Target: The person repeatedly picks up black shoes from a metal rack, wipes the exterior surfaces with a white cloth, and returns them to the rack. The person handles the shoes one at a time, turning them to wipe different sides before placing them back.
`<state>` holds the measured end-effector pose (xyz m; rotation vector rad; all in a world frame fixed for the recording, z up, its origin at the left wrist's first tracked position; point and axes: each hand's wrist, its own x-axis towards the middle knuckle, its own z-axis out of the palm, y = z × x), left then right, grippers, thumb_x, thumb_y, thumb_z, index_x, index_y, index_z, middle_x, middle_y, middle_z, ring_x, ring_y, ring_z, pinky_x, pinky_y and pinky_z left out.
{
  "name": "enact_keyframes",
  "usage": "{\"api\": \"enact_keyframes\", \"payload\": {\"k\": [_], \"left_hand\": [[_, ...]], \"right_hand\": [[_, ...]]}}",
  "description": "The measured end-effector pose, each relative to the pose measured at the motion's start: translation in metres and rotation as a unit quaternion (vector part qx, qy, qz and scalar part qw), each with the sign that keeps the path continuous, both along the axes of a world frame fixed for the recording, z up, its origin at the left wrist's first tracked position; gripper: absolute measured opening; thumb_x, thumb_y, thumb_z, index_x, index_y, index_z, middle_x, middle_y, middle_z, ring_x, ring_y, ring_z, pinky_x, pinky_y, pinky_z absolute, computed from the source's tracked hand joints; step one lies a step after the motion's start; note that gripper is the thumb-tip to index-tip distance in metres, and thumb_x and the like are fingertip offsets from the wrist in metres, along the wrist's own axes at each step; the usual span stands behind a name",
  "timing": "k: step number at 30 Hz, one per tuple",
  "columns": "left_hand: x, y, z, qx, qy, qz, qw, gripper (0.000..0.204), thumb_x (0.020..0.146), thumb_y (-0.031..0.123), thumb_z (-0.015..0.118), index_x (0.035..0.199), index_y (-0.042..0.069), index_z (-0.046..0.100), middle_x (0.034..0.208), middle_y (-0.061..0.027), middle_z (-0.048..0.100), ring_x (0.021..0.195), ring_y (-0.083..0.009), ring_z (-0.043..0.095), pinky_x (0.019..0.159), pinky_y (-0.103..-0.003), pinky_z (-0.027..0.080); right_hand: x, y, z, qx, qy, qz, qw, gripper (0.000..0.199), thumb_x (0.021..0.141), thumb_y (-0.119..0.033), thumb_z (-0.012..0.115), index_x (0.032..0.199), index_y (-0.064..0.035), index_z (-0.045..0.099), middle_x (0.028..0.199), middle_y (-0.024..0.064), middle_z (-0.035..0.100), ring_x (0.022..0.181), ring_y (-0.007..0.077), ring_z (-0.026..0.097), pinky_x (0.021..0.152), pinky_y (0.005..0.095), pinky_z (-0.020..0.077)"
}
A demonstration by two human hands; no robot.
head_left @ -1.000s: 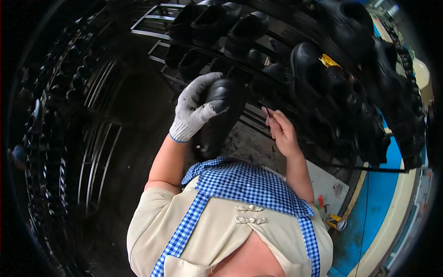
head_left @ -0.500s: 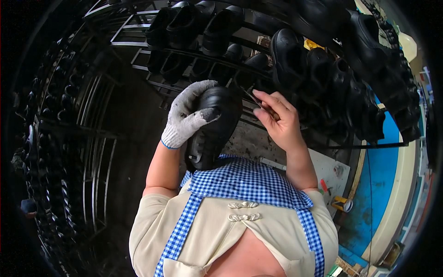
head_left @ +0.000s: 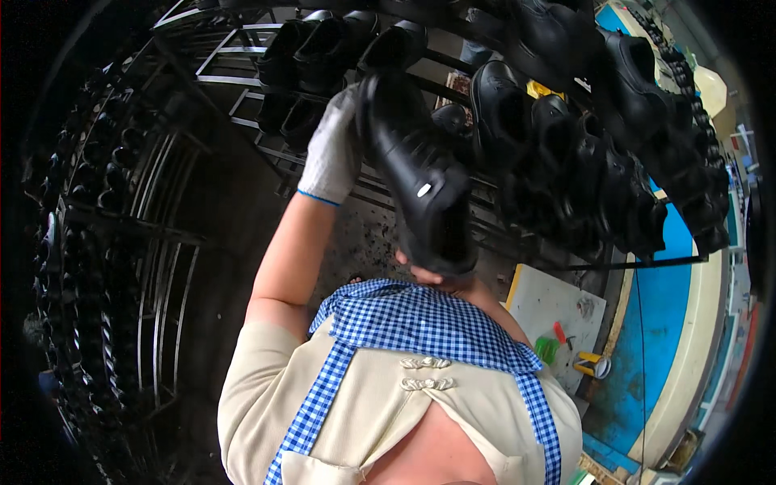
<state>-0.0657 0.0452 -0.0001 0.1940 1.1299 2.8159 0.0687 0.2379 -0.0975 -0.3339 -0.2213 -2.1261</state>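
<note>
A black lace-up shoe is held up in front of me, its toe pointing away and its opening toward me. My left hand, in a white knit glove with a blue cuff edge, grips the shoe's left side near the toe; its fingertips are hidden behind it. Bare fingers of my right hand curl under the heel, and the shoe covers the rest of that hand. The thin tool seen earlier is out of sight. A small white glint shows on the shoe's upper near the opening.
Metal racks with several black shoes stand ahead and to the right. Another shoe rack runs along my left. A white board, a yellow cup and a blue surface lie to the right.
The shoe has been turned over, its upper now facing me, and raised away from my apron. My right hand has moved down and left to its heel.
</note>
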Motion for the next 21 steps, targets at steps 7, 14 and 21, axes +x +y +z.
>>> {"api": "enact_keyframes", "payload": {"k": [7,14,21], "left_hand": [[-0.045,-0.007,-0.004,-0.322,0.137,0.214,0.912,0.035,0.088,0.013,0.056,0.122,0.005,0.053,0.115,-0.0103,0.059,0.100,-0.0188,0.059,0.088,-0.030,0.049],[-0.090,0.008,0.002,-0.767,0.360,0.279,0.453,0.041,0.076,0.031,0.065,0.110,0.010,0.062,0.121,-0.0108,0.054,0.117,-0.0310,0.047,0.100,-0.042,0.037],[-0.047,-0.007,0.021,-0.729,0.441,0.182,0.491,0.035,0.067,0.015,0.068,0.099,0.002,0.060,0.096,-0.0150,0.060,0.100,-0.0327,0.056,0.097,-0.046,0.040]], "right_hand": [[0.001,0.012,-0.003,0.150,-0.030,-0.153,0.976,0.051,0.092,-0.037,0.051,0.125,0.0012,0.041,0.102,0.0183,0.050,0.051,0.0086,0.047,0.043,0.0185,0.0282],[-0.086,0.005,0.024,0.259,-0.013,-0.295,0.920,0.071,0.088,-0.063,0.041,0.119,-0.0001,0.048,0.110,0.0167,0.059,0.049,0.0040,0.043,0.035,0.0136,0.0266],[-0.084,-0.015,0.009,0.413,-0.150,-0.377,0.815,0.057,0.087,-0.063,0.045,0.098,-0.0083,0.059,0.088,0.0079,0.067,0.037,0.0047,0.031,0.036,0.0199,0.0225]]}}
